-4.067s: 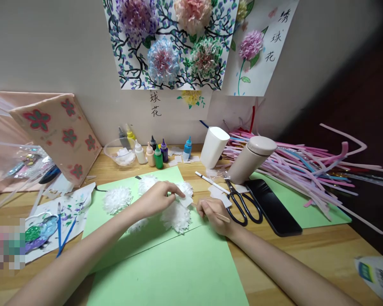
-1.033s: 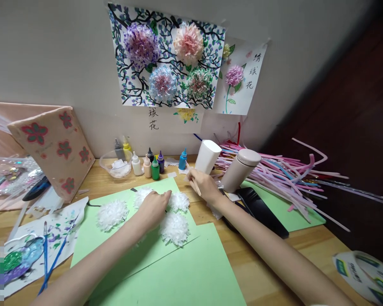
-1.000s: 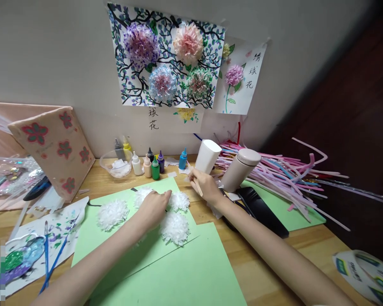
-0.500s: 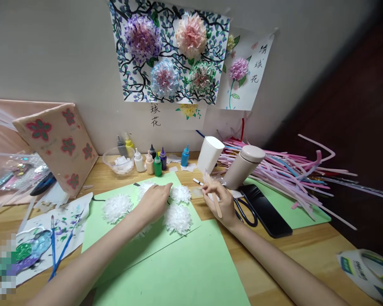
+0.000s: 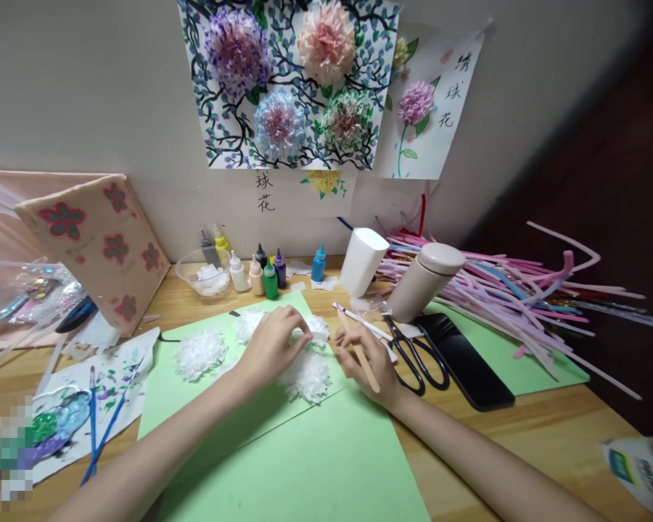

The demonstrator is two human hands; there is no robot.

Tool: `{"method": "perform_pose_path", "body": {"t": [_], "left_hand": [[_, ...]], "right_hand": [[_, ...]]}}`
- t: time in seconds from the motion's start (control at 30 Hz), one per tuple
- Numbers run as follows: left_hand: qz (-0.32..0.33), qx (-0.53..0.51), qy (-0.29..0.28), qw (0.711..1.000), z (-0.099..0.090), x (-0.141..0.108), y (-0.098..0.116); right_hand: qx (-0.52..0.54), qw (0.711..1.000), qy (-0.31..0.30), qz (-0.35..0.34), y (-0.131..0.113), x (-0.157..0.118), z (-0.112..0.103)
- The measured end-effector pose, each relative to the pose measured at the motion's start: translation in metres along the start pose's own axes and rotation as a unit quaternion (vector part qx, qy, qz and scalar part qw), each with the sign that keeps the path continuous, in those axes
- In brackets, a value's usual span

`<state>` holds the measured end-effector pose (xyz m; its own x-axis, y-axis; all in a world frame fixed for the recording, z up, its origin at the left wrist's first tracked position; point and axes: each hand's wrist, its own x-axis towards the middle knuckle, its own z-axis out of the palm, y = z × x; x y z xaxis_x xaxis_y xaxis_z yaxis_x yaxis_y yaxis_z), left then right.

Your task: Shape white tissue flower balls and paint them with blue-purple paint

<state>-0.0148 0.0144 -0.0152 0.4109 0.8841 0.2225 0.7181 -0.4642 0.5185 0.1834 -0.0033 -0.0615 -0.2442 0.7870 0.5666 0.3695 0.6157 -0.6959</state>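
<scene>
My right hand (image 5: pixel 367 359) is closed around a flat wooden craft stick (image 5: pixel 367 371), whose upper end points to the back left. My left hand (image 5: pixel 272 344) hovers over the white paper flowers, thumb and fingers curled into a pinch. At its fingertips a small piece of white paper (image 5: pixel 320 336) shows; the flower behind makes its outline hard to read. One fluffy white flower (image 5: pixel 199 354) lies left of that hand and another (image 5: pixel 307 378) just below its fingers. Two more, partly covered by the hand, lie behind it. All rest on a green sheet (image 5: pixel 283 464).
Black-handled scissors (image 5: pixel 413 359), a phone (image 5: pixel 465 362) and a tilted beige cup (image 5: pixel 427 283) lie right of my right hand. Paint bottles (image 5: pixel 270 279) and a clear bowl (image 5: pixel 204 279) stand behind. Paintbrushes (image 5: pixel 109 428) lie left, pipe cleaners (image 5: pixel 500 304) at back right.
My left hand has shifted right, its fingers now curled down into a pinch. The right hand has turned and come lower with the craft stick, uncovering more of the scissors. The view has shifted slightly.
</scene>
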Motion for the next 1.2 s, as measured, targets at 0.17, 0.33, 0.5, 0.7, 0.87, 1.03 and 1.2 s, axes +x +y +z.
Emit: {"method": "perform_pose_path", "body": {"t": [0.17,0.33,0.5,0.7,0.87,1.03,1.2], "left_hand": [[-0.030,-0.014,0.051,0.998,-0.022,0.006,-0.011],[-0.074,-0.059,0.041,0.995,-0.038,0.009,-0.014],[-0.080,-0.051,0.032,0.995,-0.040,0.010,-0.014],[-0.080,-0.053,0.003,0.995,-0.041,0.007,-0.008],[-0.061,-0.068,-0.011,0.996,-0.044,0.003,-0.001],[-0.015,-0.090,-0.042,0.995,-0.031,0.003,0.002],[0.007,-0.008,-0.066,0.998,-0.006,0.014,0.000]], "right_hand": [[0.026,0.999,-0.035,-0.026,0.005,-0.006,-0.004],[0.025,0.999,-0.037,-0.030,0.005,-0.008,-0.003],[-0.008,1.000,0.010,-0.018,0.005,-0.008,-0.007],[-0.023,0.996,-0.067,-0.048,0.004,-0.004,-0.005],[-0.049,0.991,-0.115,-0.049,0.002,0.000,-0.002],[-0.062,0.993,-0.098,-0.016,0.001,0.001,-0.002],[-0.016,0.995,-0.057,0.080,0.002,0.001,-0.001]]}}
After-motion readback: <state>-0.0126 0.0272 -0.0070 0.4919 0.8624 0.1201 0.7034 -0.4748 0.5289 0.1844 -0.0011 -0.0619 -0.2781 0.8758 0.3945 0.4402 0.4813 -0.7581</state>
